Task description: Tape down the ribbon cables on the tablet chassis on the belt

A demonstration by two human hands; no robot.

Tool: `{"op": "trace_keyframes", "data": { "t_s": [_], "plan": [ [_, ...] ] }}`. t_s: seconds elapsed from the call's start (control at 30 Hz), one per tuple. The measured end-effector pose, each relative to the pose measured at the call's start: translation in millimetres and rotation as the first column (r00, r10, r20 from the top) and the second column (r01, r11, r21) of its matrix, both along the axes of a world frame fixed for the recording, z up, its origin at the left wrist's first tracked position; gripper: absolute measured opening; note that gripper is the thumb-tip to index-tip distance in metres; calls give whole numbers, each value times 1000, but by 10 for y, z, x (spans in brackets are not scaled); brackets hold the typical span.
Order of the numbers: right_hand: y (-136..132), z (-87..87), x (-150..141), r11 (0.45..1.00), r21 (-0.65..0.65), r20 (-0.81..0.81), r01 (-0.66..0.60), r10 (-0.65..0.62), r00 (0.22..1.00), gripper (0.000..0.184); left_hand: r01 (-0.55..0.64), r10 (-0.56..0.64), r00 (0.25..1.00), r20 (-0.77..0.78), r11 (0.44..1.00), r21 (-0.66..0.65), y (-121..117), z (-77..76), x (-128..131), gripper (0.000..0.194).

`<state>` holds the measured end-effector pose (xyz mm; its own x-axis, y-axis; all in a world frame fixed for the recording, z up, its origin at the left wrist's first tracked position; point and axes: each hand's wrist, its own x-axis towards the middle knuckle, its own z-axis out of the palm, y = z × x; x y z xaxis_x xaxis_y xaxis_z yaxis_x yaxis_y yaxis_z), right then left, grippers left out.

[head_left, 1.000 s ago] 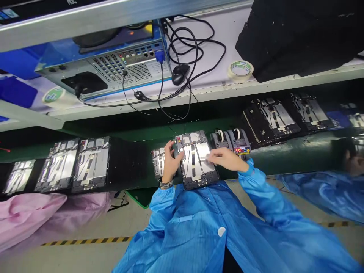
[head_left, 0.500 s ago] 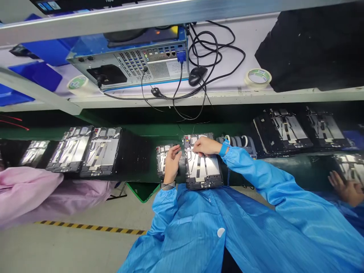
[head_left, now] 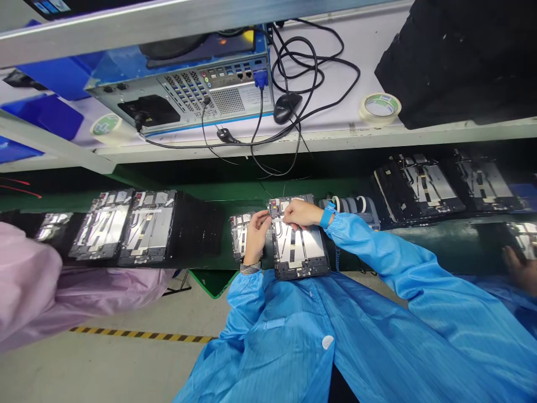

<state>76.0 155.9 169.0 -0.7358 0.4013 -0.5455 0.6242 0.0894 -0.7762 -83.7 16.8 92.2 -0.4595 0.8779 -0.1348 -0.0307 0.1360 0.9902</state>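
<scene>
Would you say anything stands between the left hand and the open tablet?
Nothing visible does; the left hand is at the upper left corner of the open tablet, with no object between them.

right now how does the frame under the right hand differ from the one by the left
The central tablet frame shows nearly whole under the right hand; the side tablet frame sits mostly hidden by the left hand. The central one looks larger than the side one. Both show silver panels.
</scene>
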Motion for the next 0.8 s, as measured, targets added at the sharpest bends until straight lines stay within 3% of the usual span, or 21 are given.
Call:
{"op": "trace_keyframes", "data": {
  "t_s": [0.47, 0.8],
  "plan": [
    [-6, -2, -12, 1000, 20, 59, -3, 2, 998, 14, 67, -77, 991, -111, 994, -87, 56, 81, -81, 41],
    [-35, 26, -14, 999, 45, 66, -2, -1, 998, 15, 54, -149, 875, -461, 976, -212, 35, 343, -26, 38]
  ]
}}
